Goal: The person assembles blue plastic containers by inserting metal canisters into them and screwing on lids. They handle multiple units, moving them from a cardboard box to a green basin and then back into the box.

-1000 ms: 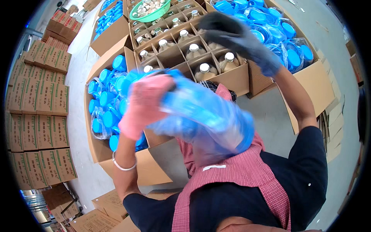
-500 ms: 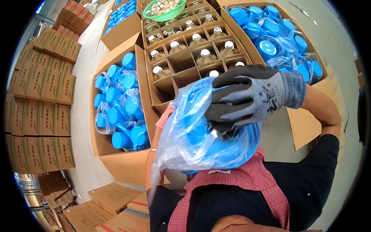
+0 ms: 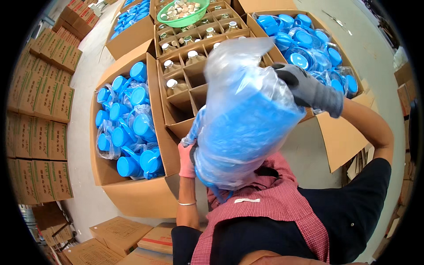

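Note:
A large blue plastic container in a clear plastic bag (image 3: 247, 128) is held up in front of my chest, its loose bag end flaring upward. My left hand (image 3: 187, 159), in a pink glove, is closed on a blue handle-like part at the bundle's left side. My right hand (image 3: 311, 88), in a grey and black glove, grips the bag's upper right edge; its fingertips are partly hidden. Behind the bundle stands a divided carton (image 3: 176, 128) with white-capped bottles (image 3: 176, 86) in some compartments; the bundle covers much of it.
Open cartons of blue lidded containers with handles stand left (image 3: 132, 112) and right (image 3: 304, 39). A green basin (image 3: 183, 20) of small pale caps rests on the far bottle carton. Closed cartons lie lower left (image 3: 119, 234); stacked cartons (image 3: 39, 137) line the left.
The bagged bundle has turned more upright, its bag end swinging from lower left to the top. My right hand has shifted right to the bag's edge; my left hand has come into view.

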